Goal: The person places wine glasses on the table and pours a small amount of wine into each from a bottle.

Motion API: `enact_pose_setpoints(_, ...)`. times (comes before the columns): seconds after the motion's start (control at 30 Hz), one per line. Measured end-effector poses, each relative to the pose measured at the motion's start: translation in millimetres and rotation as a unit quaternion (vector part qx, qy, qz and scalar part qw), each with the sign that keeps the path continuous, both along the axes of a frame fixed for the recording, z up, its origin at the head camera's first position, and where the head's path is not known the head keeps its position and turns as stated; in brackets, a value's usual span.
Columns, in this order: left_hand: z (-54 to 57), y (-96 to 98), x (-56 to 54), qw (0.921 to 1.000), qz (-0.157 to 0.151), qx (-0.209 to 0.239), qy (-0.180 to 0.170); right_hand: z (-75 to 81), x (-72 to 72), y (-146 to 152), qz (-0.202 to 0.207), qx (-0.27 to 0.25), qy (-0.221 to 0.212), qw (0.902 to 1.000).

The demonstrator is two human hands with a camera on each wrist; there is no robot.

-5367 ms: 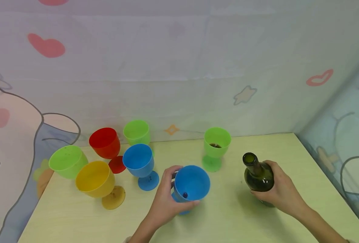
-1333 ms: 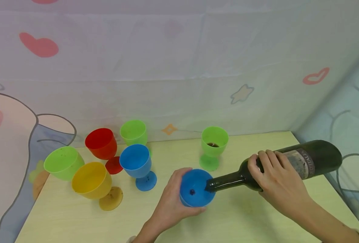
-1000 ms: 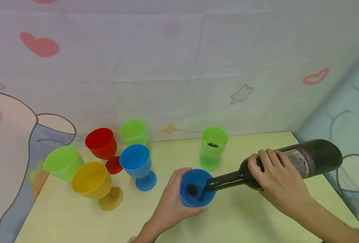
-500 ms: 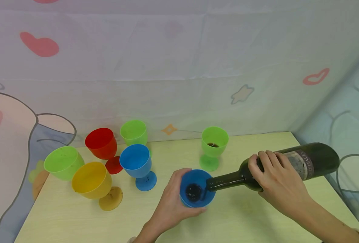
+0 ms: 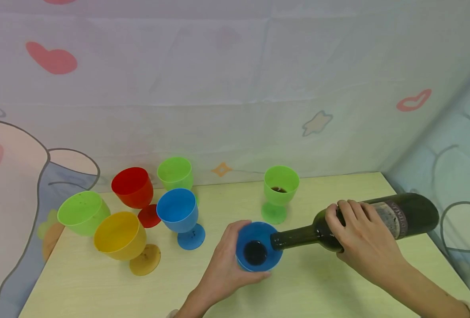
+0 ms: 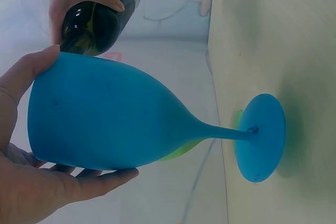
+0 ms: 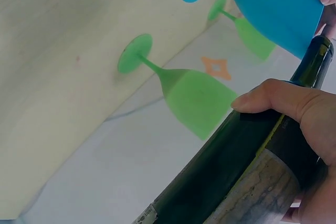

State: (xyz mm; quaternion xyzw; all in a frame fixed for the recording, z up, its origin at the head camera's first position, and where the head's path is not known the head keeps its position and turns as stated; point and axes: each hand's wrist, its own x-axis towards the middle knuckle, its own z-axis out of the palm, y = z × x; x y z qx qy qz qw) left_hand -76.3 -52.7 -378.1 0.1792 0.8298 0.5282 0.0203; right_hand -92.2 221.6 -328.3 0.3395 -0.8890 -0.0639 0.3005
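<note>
My left hand (image 5: 229, 260) grips a blue plastic goblet (image 6: 110, 114) round its bowl, thumb on one side and fingers on the other. Dark liquid (image 5: 255, 252) covers the bottom of that bowl. My right hand (image 5: 364, 238) holds a dark green wine bottle (image 5: 418, 213) round its shoulder. The bottle lies tilted nearly flat, its neck (image 5: 296, 237) pointing left and its mouth over the goblet's right rim. No stream is plain at the mouth now. In the left wrist view, the goblet's foot (image 6: 261, 137) shows with a shadow beside it; whether it touches the table I cannot tell.
Behind the hands stands a green goblet (image 5: 281, 183) with some dark liquid inside. Grouped on the left are a yellow goblet (image 5: 119, 236), a red one (image 5: 133, 187), another blue one (image 5: 178, 211) and two green ones (image 5: 83, 213). A printed cloth (image 5: 235, 88) hangs behind the table (image 5: 171, 287).
The bottle, upright over the table at first, has been tipped toward the goblet. Liquid ran in, and the dark pool has grown. In the last half second the bottle's base end has dropped slightly.
</note>
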Motion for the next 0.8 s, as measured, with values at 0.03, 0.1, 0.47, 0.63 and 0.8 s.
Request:
enact_pose_setpoints(0.03,-0.2,-0.1,0.1,1.0000,-0.001,-0.001,-0.001,-0.5,0.0,0.0,0.000,0.000,0.000,1.0000)
enact_pose_setpoints(0.1,-0.6,-0.2,0.1,1.0000,-0.001,-0.001,0.000,-1.3,-0.1,0.0,-0.001,-0.001,-0.001,1.0000)
enact_pose_setpoints(0.47,-1.0,-1.9,-0.6,1.0000,-0.005,-0.003,0.001,-6.0,1.2,-1.3,-0.017,-0.005,-0.019,0.9997)
enact_pose_setpoints(0.63,-1.4,-2.5,-0.5,1.0000,-0.009,-0.001,0.000,-10.7,2.1,-1.2,-0.028,-0.008,-0.032,0.9991)
enact_pose_setpoints(0.8,-0.4,-3.3,-0.2,1.0000,-0.007,-0.006,-0.001,-15.6,2.4,-0.3,-0.031,-0.018,-0.039,0.9986)
